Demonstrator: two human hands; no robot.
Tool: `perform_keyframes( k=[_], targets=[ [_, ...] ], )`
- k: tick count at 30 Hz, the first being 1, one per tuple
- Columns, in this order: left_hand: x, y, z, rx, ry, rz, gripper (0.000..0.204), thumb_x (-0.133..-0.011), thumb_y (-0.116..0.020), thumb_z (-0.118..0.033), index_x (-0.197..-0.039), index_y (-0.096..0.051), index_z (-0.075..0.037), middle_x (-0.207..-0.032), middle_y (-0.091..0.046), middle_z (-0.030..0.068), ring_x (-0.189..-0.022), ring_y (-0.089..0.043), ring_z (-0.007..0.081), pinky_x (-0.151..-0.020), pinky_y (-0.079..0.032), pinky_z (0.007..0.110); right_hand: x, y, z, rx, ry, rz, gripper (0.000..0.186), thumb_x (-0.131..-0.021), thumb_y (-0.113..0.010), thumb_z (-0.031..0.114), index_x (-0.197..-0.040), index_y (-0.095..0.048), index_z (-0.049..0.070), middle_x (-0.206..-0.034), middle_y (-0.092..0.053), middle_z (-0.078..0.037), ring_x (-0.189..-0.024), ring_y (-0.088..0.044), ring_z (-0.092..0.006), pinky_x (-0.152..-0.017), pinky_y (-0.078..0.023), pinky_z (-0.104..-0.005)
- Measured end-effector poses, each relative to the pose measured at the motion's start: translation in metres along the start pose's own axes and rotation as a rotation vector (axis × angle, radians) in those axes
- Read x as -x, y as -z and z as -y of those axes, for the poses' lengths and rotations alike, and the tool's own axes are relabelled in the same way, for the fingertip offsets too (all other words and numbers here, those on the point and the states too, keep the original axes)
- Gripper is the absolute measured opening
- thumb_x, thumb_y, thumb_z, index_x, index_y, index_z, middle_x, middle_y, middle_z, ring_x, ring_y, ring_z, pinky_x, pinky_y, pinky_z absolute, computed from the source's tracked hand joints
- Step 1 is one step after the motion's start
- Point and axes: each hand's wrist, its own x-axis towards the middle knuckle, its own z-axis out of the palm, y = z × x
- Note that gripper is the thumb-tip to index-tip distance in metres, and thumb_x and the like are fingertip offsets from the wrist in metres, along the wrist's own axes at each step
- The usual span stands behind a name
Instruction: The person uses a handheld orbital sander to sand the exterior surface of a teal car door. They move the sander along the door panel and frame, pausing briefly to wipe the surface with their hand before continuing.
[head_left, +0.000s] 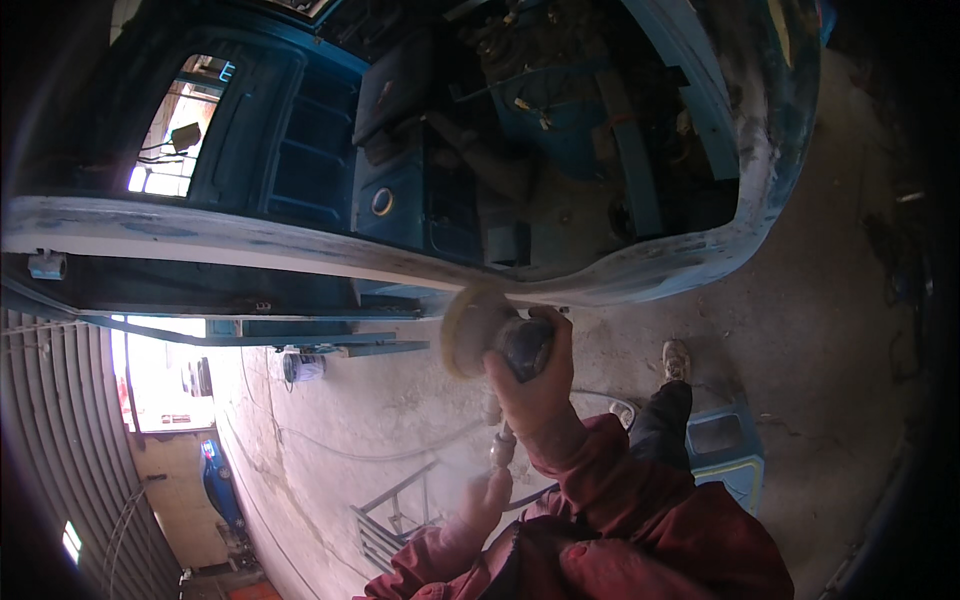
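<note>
Right hand: the right hand [535, 385] is at the centre of the view, its grip closed around the dark body of a sander [505, 345].
Sander: a round pale sanding disc [468, 330] sits at 9 o'clock from the right hand; its upper edge is at the lower rim of the car body, touching or almost touching, I cannot tell which.
Left hand: the left hand [487, 495] is at 6 o'clock from the sander, low in the view, its grip closed on the metal hose fitting [502, 448] that hangs under the tool.
Car body: a blue car shell [640, 270] with pale, sanded edges fills the upper part; inside are dark parts and blue panels.
Containers: a small pale can [303, 366] stands on the floor at 9 o'clock from the sander, contents not visible; a blue box [726, 450] with an open top is at 4 o'clock, beside the person's leg; what is in it I cannot tell.
Floor: grey dusty concrete floor [820, 330] with a thin hose across it.
</note>
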Motion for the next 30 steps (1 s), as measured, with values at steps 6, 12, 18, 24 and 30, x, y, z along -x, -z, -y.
perform_keyframes(
  k=[6,12,18,24,30],
  targets=[
    [0.007,0.007,-0.009,-0.001,-0.098,-0.04,0.047,-0.109,-0.042,-0.034,-0.078,-0.06,-0.003,-0.064,-0.055,0.0007,-0.057,-0.051,0.0103,-0.053,-0.04,0.027,0.002,-0.005,0.032,-0.016,0.066,0.059,0.072,-0.071,-0.083,0.014,-0.131,-0.046,0.001,-0.115,-0.054,-0.018,-0.103,-0.06,-0.035,-0.092,-0.05,-0.0432],
    [0.008,0.009,-0.005,0.0,-0.067,-0.031,0.044,-0.108,-0.043,-0.035,-0.083,-0.061,-0.004,-0.068,-0.057,0.0009,-0.059,-0.052,0.0102,-0.053,-0.041,0.027,-0.004,-0.004,0.032,0.057,0.003,0.067,0.07,-0.073,-0.078,0.008,-0.133,-0.043,0.0,-0.116,-0.054,-0.016,-0.107,-0.057,-0.0251,-0.097,-0.047,-0.0373],
    [0.009,0.009,-0.003,0.078,-0.08,-0.009,0.042,-0.108,-0.045,-0.035,-0.082,-0.058,-0.006,-0.066,-0.053,-0.0003,-0.059,-0.049,0.0098,-0.052,-0.039,0.028,-0.002,-0.005,0.043,-0.026,0.069,0.077,0.069,-0.072,-0.078,0.008,-0.132,-0.044,0.0,-0.116,-0.055,-0.016,-0.106,-0.057,-0.0263,-0.097,-0.047,-0.0371],
    [0.016,0.013,-0.015,0.115,0.03,-0.021,0.042,-0.106,-0.044,-0.029,-0.076,-0.059,-0.004,-0.069,-0.056,-0.0013,-0.065,-0.051,0.0107,-0.059,-0.041,0.031,-0.006,-0.008,0.048,0.088,0.229,0.087,0.068,-0.073,-0.078,0.009,-0.131,-0.045,0.0,-0.116,-0.055,-0.016,-0.106,-0.057,-0.026,-0.097,-0.046,-0.0374],
    [0.015,0.0,-0.018,0.008,0.001,-0.007,0.05,-0.107,-0.044,-0.046,-0.08,-0.056,-0.005,-0.067,-0.054,0.0011,-0.058,-0.048,0.0102,-0.052,-0.037,0.028,-0.007,-0.003,0.038,0.031,-0.05,0.046,0.067,-0.073,-0.078,0.01,-0.13,-0.045,0.0,-0.116,-0.055,-0.017,-0.107,-0.057,-0.0277,-0.098,-0.046,-0.0385]
  ],
)
